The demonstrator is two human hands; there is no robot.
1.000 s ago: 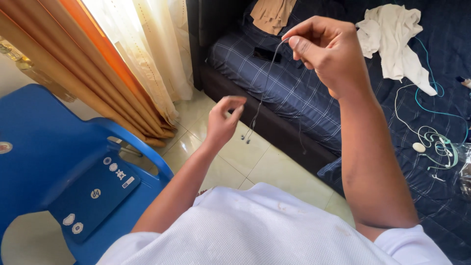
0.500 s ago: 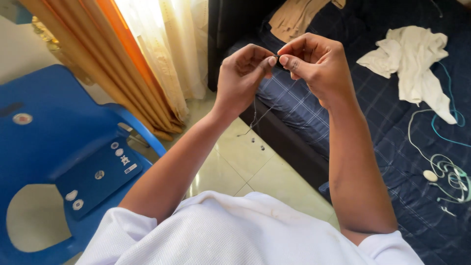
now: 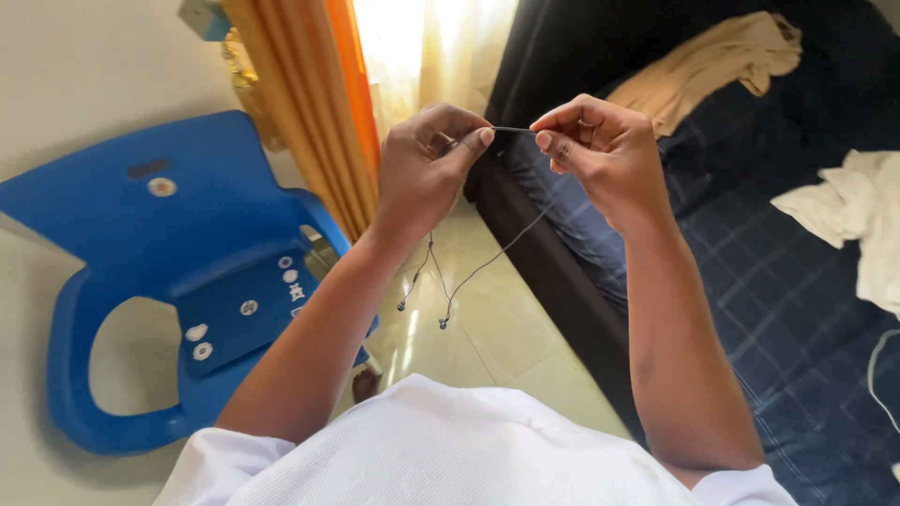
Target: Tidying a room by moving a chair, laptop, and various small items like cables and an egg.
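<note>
Both hands (image 3: 511, 159) on thin dark earphone cord (image 3: 487, 262), taut between pinched fingertips

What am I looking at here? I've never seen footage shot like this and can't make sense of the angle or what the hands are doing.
There is no machine here: a person wears a camera on the head, so the single picture looks down over their own white shirt at their two bare hands.

The left hand and the right hand are raised close together, each with a pinching grip on a thin dark earphone cable. A short stretch runs taut between the fingertips. The rest hangs below the hands, ending in two small earbuds that dangle above the tiled floor.

To the left stands a blue plastic chair with a blue laptop on its seat. Orange curtains hang behind it. To the right is a bed with a dark checked sheet, where a tan cloth and a white cloth lie.
</note>
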